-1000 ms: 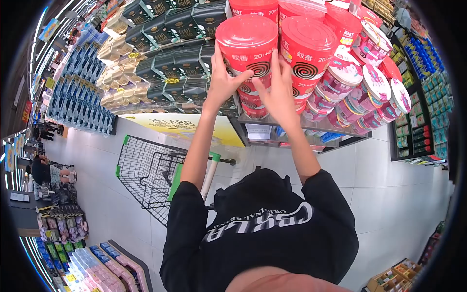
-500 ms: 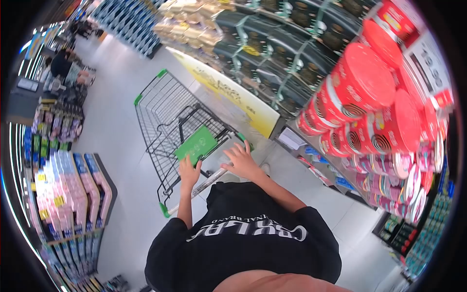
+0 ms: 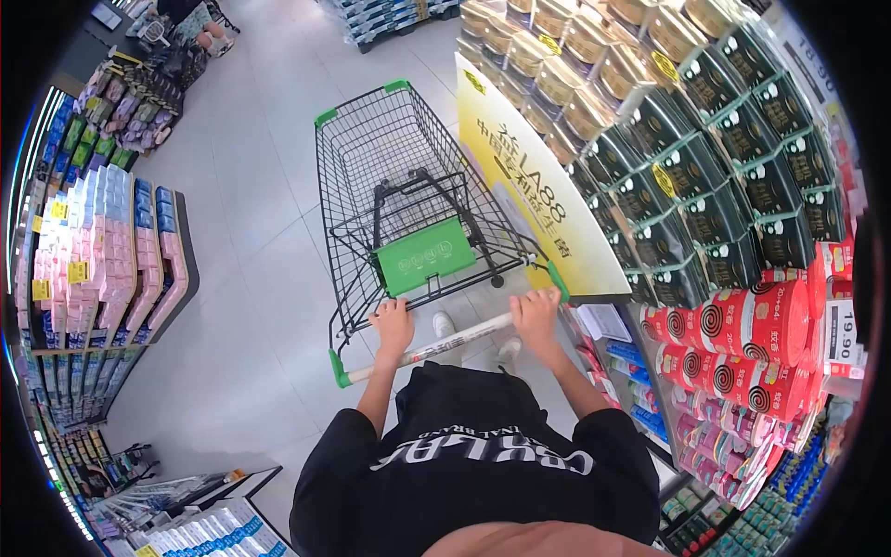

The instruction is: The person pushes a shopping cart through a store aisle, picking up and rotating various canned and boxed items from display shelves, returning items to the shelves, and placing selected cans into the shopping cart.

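In front of me stands a shopping cart of dark wire mesh with green corner caps, its basket holding nothing. A green panel hangs at the basket's near end. My left hand is closed around the pale handlebar, left of its middle. Toward the bar's right end, beside the green cap, my right hand grips it too. Below the bar, light shoes show on the floor.
Close on the right, a yellow-white sign fronts stacked dark packages. Red cylindrical tubs fill the shelf nearer me. A display of pink and blue packs stands left, across a pale tiled floor. Pallet goods are at the far end.
Both hands, earlier spread open above the handlebar, are now closed on it. My view has turned, so the cart appears straighter ahead and the red tubs lie lower right.
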A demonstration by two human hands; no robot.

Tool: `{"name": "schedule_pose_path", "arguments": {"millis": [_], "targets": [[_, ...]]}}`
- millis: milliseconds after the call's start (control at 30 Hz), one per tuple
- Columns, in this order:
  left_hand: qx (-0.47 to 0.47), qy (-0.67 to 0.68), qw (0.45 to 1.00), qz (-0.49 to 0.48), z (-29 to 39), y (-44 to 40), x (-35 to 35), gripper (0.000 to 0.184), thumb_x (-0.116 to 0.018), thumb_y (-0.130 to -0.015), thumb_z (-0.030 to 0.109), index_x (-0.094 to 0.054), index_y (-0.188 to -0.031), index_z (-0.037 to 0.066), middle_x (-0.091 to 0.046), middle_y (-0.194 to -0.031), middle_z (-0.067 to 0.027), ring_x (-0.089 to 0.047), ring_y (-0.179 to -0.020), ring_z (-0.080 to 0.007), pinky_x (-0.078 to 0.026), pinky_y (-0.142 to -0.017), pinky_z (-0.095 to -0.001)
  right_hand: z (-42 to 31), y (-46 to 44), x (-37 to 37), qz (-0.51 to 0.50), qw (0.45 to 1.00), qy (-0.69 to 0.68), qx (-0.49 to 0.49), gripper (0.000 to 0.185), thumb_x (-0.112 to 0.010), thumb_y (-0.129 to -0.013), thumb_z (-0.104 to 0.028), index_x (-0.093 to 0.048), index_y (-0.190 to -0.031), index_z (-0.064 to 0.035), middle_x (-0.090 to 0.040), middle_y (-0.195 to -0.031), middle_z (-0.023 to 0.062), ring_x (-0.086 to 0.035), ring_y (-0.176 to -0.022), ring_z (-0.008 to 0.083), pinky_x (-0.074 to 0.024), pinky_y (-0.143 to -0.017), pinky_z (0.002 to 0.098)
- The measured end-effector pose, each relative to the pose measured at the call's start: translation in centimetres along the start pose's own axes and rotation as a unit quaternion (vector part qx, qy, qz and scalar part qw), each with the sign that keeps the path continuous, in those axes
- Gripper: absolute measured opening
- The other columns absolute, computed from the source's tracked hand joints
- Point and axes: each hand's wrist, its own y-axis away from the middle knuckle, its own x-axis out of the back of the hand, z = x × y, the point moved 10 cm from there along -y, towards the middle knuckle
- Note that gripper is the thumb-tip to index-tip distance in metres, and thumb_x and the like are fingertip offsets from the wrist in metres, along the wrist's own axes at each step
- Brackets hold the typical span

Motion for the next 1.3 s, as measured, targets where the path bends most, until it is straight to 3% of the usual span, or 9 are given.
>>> {"name": "schedule_pose_path", "arguments": {"millis": [267, 433, 600, 733, 833, 1000, 1133, 1200, 1300], "targets": [[0.007, 0.029, 0.999, 0.021, -2.9, -8.8, 1.1, 0.023, -0.056, -0.083, 0.021, -0.061, -0.102, 0.008, -0.060, -0.101, -0.0133, -0.053, -0.097, -0.0316, -0.031, -0.082, -0.0590, -0.3, -9.6, -4.0, -0.026, 0.999, 0.009, 0.019, 0.029, -0.057, -0.089, -0.026, -0.066, -0.072, -0.0035, -0.062, -0.073, 0.0127, -0.056, -0.080, 0.0285, -0.0333, -0.091, 0.0484], [0.027, 0.075, 0.997, 0.019, -4.1, -14.3, 1.6, 0.029, -0.053, -0.084, 0.019, -0.061, -0.107, 0.004, -0.061, -0.107, -0.0162, -0.053, -0.104, -0.0366, -0.030, -0.088, -0.0644, -0.1, -15.5, -6.5, -0.062, 0.997, 0.028, 0.021, 0.029, -0.054, -0.090, -0.023, -0.065, -0.072, -0.0032, -0.063, -0.074, 0.0137, -0.057, -0.082, 0.0305, -0.0332, -0.090, 0.0468], [0.040, 0.082, 0.996, -0.010, -4.9, -19.3, 2.3, 0.031, -0.055, -0.085, 0.025, -0.065, -0.109, 0.009, -0.063, -0.106, -0.0148, -0.053, -0.105, -0.0359, -0.029, -0.091, -0.0658, 0.3, -20.8, -8.6, -0.157, 0.987, 0.008, 0.018, 0.022, -0.057, -0.088, -0.021, -0.068, -0.082, -0.0027, -0.064, -0.079, 0.0150, -0.060, -0.083, 0.0324, -0.0394, -0.089, 0.0475], [0.054, 0.075, 0.995, -0.029, -6.0, -23.6, 2.6, 0.031, -0.057, -0.086, 0.032, -0.067, -0.110, 0.014, -0.064, -0.106, -0.0132, -0.056, -0.103, -0.0349, -0.028, -0.091, -0.0652, 0.1, -27.8, -0.9, -0.019, 0.990, -0.140, 0.021, 0.014, -0.063, -0.083, -0.014, -0.066, -0.090, -0.0020, -0.064, -0.089, 0.0153, -0.060, -0.089, 0.0340, -0.0447, -0.086, 0.0439], [0.055, 0.094, 0.994, -0.021, -7.4, -27.3, 2.3, 0.029, -0.058, -0.086, 0.033, -0.069, -0.108, 0.017, -0.067, -0.104, -0.0123, -0.060, -0.099, -0.0327, -0.030, -0.088, -0.0606, 2.3, -33.2, 7.5, 0.118, 0.988, -0.090, 0.032, 0.018, -0.064, -0.083, -0.013, -0.064, -0.098, -0.0026, -0.062, -0.099, 0.0152, -0.059, -0.096, 0.0331, -0.0460, -0.087, 0.0406], [0.024, 0.114, 0.993, -0.030, -8.7, -32.7, 1.2, 0.026, -0.060, -0.085, 0.031, -0.071, -0.105, 0.019, -0.070, -0.094, -0.0097, -0.064, -0.092, -0.0293, -0.032, -0.081, -0.0534, 8.1, -36.2, 18.8, 0.230, 0.968, -0.010, -0.099, 0.025, -0.059, -0.088, -0.016, -0.060, -0.110, -0.0042, -0.060, -0.109, 0.0142, -0.056, -0.104, 0.0322, -0.0441, -0.090, 0.0414], [0.019, 0.109, 0.994, -0.007, -8.8, -35.0, 2.9, 0.025, -0.060, -0.085, 0.033, -0.071, -0.103, 0.019, -0.070, -0.092, -0.0079, -0.064, -0.090, -0.0289, -0.031, -0.082, -0.0544, 12.3, -37.2, 20.1, 0.213, 0.953, 0.180, -0.116, 0.038, -0.062, -0.086, -0.022, -0.053, -0.119, -0.0045, -0.058, -0.113, 0.0172, -0.054, -0.106, 0.0346, -0.0406, -0.092, 0.0448], [0.034, 0.071, 0.997, 0.002, -9.0, -35.9, 3.5, 0.025, -0.059, -0.085, 0.034, -0.072, -0.102, 0.019, -0.070, -0.091, -0.0073, -0.064, -0.089, -0.0290, -0.031, -0.084, -0.0555, 13.5, -37.1, 20.0, 0.155, 0.933, 0.262, -0.194, 0.052, -0.064, -0.086, -0.029, -0.048, -0.129, -0.0045, -0.048, -0.130, 0.0212, -0.046, -0.119, 0.0364, -0.0353, -0.096, 0.0516], [0.045, 0.059, 0.997, 0.006, -9.1, -37.2, 3.8, 0.025, -0.059, -0.085, 0.034, -0.072, -0.101, 0.019, -0.070, -0.090, -0.0074, -0.063, -0.088, -0.0293, -0.031, -0.086, -0.0576, 14.1, -37.4, 21.1, 0.133, 0.927, 0.288, -0.202, 0.065, -0.061, -0.087, -0.032, -0.037, -0.139, 0.0000, -0.043, -0.137, 0.0241, -0.039, -0.125, 0.0384, -0.0265, -0.102, 0.0534]]}}
